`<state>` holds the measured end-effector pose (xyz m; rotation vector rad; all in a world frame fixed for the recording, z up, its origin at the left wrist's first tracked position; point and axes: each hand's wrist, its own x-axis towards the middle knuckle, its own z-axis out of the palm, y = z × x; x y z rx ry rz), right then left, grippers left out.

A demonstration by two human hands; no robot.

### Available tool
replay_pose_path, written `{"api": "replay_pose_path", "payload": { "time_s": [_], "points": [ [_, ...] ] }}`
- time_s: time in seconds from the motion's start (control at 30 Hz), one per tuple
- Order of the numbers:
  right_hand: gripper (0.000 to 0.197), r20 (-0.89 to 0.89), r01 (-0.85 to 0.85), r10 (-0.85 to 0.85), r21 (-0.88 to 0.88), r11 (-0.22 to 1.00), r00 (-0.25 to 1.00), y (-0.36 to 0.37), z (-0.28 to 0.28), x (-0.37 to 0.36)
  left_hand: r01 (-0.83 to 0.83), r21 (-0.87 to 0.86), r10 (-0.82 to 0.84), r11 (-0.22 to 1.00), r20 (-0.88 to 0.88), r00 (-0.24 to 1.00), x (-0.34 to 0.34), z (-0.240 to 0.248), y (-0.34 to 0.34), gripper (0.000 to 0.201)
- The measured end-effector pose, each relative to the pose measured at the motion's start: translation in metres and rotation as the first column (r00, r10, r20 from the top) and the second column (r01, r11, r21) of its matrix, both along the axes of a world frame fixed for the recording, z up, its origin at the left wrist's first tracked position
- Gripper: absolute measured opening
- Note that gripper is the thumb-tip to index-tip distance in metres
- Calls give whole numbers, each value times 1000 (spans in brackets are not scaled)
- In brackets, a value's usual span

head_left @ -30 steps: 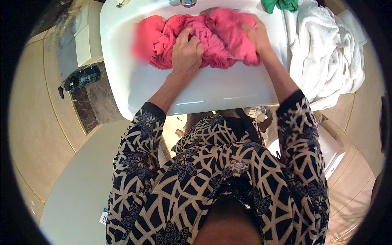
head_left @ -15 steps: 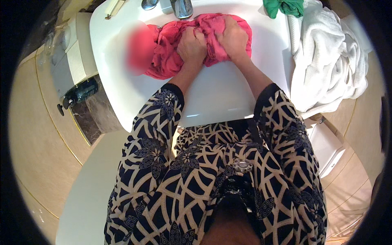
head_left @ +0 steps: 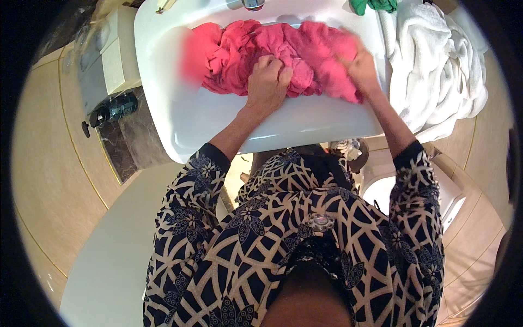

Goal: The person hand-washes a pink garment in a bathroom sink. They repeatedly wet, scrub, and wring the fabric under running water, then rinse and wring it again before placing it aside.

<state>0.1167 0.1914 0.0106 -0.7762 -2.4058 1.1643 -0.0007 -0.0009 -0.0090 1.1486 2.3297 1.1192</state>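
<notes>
A bunched pinkish-red cloth lies across the white sink basin, below the tap. Curled fingers of my left hand grip a fold at its middle. My right hand is closed on the cloth's right end, near the basin's right wall, and its fingers are smeared by motion. Between the two hands the fabric is spread out, while the left part stays heaped in folds. A blur covers the cloth's far left end.
White towelling is piled against the sink's right side, with a green cloth at the back right rim. To the left are a dark pump bottle and a pale box. Below right stand a bin and a toilet.
My right hand has moved right and slightly nearer, stretching the cloth's right end along. My left hand sits a little nearer and to the right. The view has shifted slightly.
</notes>
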Motion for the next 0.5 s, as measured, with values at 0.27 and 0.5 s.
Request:
{"api": "replay_pose_path", "payload": {
  "time_s": [0.27, 0.5],
  "points": [
    [42, 273, -218, 113, 392, 894, 955, -49, -18, -30, -280, -425, 244, 861, -138, 960, 3, -21, 47, 24],
    [32, 238, 60, -157, 370, 927, 958, -30, -48, -83, -475, -127, 455, 871, -161, 876, -25, -56, 58, 28]
  ]
}}
